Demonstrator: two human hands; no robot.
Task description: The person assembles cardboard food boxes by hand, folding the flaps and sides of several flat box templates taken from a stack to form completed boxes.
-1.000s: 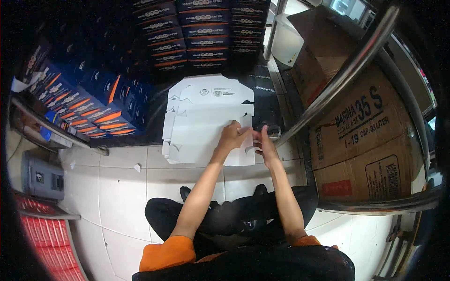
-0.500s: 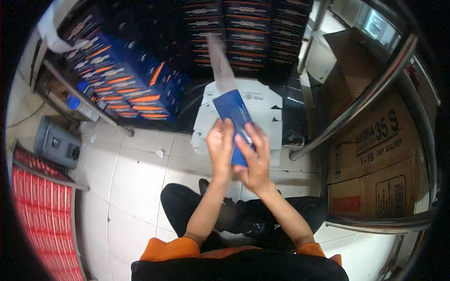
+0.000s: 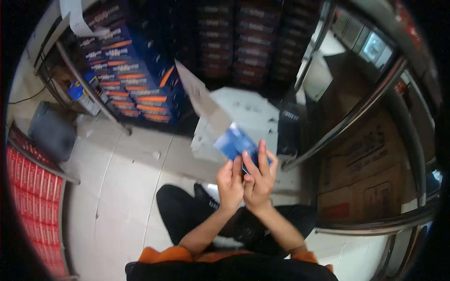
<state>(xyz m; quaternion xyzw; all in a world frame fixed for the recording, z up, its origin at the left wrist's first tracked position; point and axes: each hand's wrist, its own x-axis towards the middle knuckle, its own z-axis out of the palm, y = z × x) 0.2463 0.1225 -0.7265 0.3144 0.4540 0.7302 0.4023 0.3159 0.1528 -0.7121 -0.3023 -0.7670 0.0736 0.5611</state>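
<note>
Blue-and-white carton blank (image 3: 234, 143) is up off the floor now, lifted from the white stack (image 3: 248, 117) where it lay flat a second ago, and both hands have it in front of the person's chest. Left hand (image 3: 230, 183) pinches its lower edge from the left, fingers curled tight around the card; right hand (image 3: 258, 175) presses against its blue face, fingers long and close together, holding the panel. A long pale flap (image 3: 197, 96) sticks up and away to the upper left, so the sheet is starting to bend rather than staying flat: folding looks to be under way. Beneath it the stack of flat blanks rests on the tiled floor (image 3: 117, 187), just beyond the person's crossed dark legs. Blue and orange boxes (image 3: 131, 89) crowd the shelving at upper left, red cartons (image 3: 33, 187) line the left edge, brown cardboard cases (image 3: 365, 159) stand behind a metal rail (image 3: 356, 112) on the right.
</note>
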